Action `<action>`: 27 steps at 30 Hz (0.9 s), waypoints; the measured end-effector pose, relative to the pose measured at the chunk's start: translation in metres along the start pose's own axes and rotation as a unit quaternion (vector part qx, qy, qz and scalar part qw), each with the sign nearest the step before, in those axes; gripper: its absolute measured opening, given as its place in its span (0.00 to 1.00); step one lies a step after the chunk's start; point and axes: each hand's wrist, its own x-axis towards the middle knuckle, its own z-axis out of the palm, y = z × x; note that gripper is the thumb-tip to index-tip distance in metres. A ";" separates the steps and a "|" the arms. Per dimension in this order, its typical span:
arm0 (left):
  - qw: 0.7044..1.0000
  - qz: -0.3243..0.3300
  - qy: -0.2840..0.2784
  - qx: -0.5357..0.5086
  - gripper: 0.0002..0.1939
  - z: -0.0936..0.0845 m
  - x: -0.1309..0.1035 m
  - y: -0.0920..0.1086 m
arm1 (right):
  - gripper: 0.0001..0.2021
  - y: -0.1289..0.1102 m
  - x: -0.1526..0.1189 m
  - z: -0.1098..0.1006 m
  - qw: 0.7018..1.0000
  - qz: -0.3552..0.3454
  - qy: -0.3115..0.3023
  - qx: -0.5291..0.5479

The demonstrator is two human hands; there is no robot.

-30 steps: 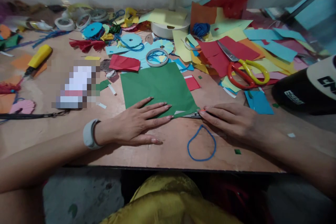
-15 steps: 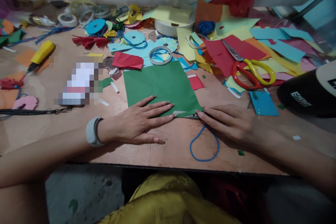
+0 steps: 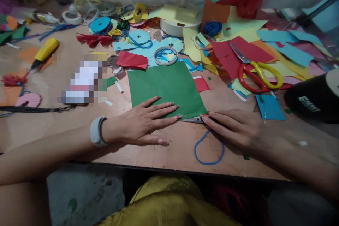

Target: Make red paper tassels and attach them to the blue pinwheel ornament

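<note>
A green paper sheet (image 3: pixel 166 84) lies flat on the table before me. My left hand (image 3: pixel 140 122) rests with fingers spread over its lower left part, pressing it down. At the sheet's lower right corner, my right hand (image 3: pixel 233 127) is closed around what looks like small pointed scissors (image 3: pixel 194 119). Their metal blades point left along the paper's bottom edge, and the handle is mostly hidden by my fingers. A blue cord loop (image 3: pixel 209 163) hangs down from beneath that hand onto the tabletop.
Large red-and-yellow scissors (image 3: pixel 261 74) lie on coloured paper scraps at right, near a black cup (image 3: pixel 307 100). A tape roll (image 3: pixel 166 55) touches the sheet's top edge. Left are a blurred-out phone (image 3: pixel 83 81) and yellow-handled tool (image 3: pixel 47 50). The table's front edge (image 3: pixel 159 171) runs below my hands.
The blades now show more fully along the green sheet's lower edge, where a pale patch of paper showed before. Both hands keep nearly the same place; the view has shifted slightly.
</note>
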 end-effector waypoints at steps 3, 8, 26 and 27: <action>1.000 0.004 0.008 -0.002 0.39 0.001 0.000 -0.001 | 0.23 -0.001 0.001 0.000 1.000 0.005 0.006 -0.006; 1.000 0.003 0.006 0.001 0.39 0.002 -0.001 -0.001 | 0.21 -0.003 0.005 0.002 1.000 -0.003 0.012 -0.013; 1.000 0.005 -0.006 -0.020 0.37 -0.001 -0.002 -0.002 | 0.23 -0.007 0.008 0.007 1.000 0.003 0.022 -0.007; 0.999 0.009 -0.001 -0.031 0.36 -0.004 -0.003 -0.003 | 0.24 -0.007 0.008 0.007 1.000 0.005 0.022 -0.007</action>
